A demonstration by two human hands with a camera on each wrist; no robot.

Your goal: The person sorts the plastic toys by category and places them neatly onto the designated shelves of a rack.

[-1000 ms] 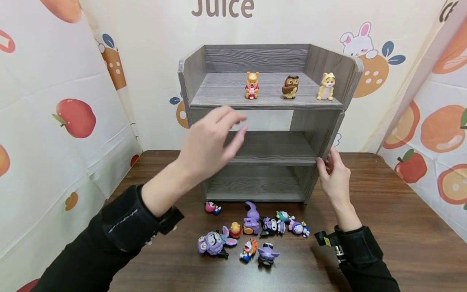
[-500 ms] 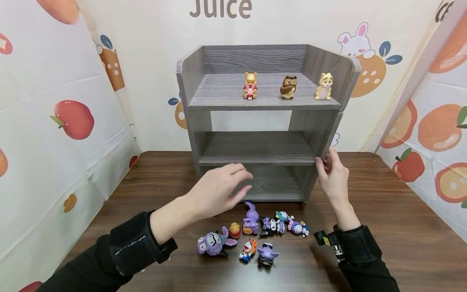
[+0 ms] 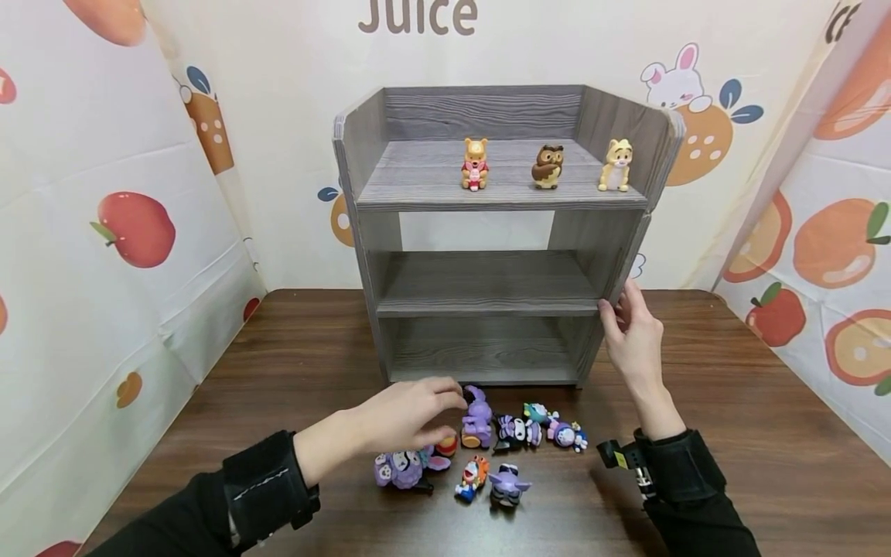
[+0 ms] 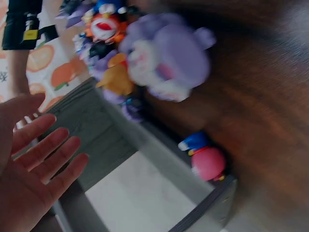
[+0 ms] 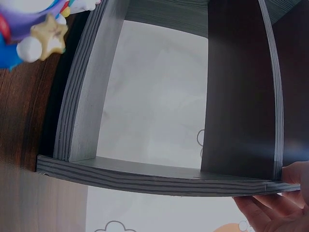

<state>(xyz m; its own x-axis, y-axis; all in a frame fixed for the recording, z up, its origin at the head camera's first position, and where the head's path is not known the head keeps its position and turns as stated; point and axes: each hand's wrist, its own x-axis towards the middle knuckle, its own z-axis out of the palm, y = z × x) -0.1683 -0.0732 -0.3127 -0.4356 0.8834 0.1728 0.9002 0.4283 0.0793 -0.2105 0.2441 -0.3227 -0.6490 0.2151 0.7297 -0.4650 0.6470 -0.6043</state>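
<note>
My left hand [image 3: 411,414] hovers over the loose toy figurines in front of the grey shelf [image 3: 487,282]. In the left wrist view its fingers [image 4: 58,150] spread loosely and hold nothing. Under and beside it are a purple figurine lying down [image 3: 400,469], a red-and-yellow figurine [image 3: 446,445] partly covered by the hand, and a seated purple figurine [image 3: 476,422]. A pink-and-blue figurine [image 4: 208,162] shows in the left wrist view; the hand hides it from the head view. My right hand [image 3: 636,344] grips the shelf's right side panel, thumb and fingers on opposite faces.
On the top shelf stand a bear figurine [image 3: 475,164], an owl figurine [image 3: 547,166] and a cream-yellow figurine [image 3: 616,165]. Closer to me lie an orange tiger figurine [image 3: 472,477] and a winged purple one [image 3: 508,487]. Several more [image 3: 539,425] lie to the right on the brown table [image 3: 299,348].
My left hand has come down from in front of the shelf's upper part to just above the figurines. The right hand keeps its grip on the shelf. The camera view shifts slightly.
</note>
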